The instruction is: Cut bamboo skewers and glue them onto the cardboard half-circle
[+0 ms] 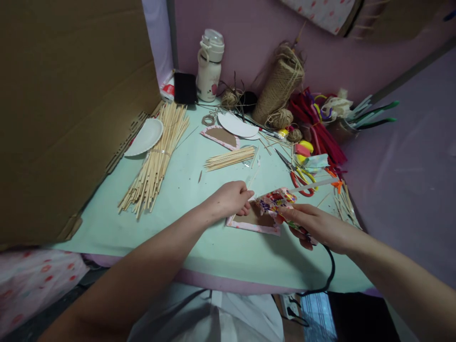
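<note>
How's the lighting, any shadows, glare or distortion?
Head view: dim light, cardboard panel in shade at left; head view: soft shadow on the table below the right hand; head view: faint sheen on the purple wall at right; head view: wide-angle stretch toward the edges.

two hands (237, 197) (313, 223), one glue gun (276, 200), two pink-edged cardboard pieces (254, 217) (221, 136), one bottle (209, 71), one twine cone (280, 85)
</note>
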A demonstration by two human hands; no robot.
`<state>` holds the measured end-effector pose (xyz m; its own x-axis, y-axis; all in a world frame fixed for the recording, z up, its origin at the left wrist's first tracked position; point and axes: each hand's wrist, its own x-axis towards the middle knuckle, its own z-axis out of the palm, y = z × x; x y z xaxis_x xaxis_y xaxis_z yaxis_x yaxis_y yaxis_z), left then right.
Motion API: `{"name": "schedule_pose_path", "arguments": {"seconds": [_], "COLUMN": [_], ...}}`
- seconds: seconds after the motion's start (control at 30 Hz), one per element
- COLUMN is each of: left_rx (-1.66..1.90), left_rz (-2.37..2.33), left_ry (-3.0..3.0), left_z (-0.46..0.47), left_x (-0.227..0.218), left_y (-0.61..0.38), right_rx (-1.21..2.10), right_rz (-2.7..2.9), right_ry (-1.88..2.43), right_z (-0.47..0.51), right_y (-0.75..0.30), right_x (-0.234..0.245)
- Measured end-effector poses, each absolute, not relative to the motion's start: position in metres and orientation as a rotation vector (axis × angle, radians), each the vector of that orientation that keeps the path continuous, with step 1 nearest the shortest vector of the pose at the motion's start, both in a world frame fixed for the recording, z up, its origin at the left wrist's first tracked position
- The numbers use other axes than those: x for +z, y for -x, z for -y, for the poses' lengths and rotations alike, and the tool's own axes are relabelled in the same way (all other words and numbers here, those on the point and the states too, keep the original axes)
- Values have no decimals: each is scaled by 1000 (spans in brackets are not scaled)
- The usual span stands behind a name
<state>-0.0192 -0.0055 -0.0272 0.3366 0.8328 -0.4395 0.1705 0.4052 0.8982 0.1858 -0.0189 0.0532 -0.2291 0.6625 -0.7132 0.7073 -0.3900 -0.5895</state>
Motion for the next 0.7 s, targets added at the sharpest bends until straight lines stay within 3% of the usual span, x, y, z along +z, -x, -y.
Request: {"name": "schedule_pose_path", "arguments": {"seconds": [0.7], "left_rx": [575], "left_rz": [-1171], "left_ry": [-1089], "left_z": [8], "left_x": [-24], "left_y": [20], "right_rx": [-1703], "right_rz": [-1717], "right_ry": [-1918], "right_z": [20], "right_y": [-184], "right_x": [54]}}
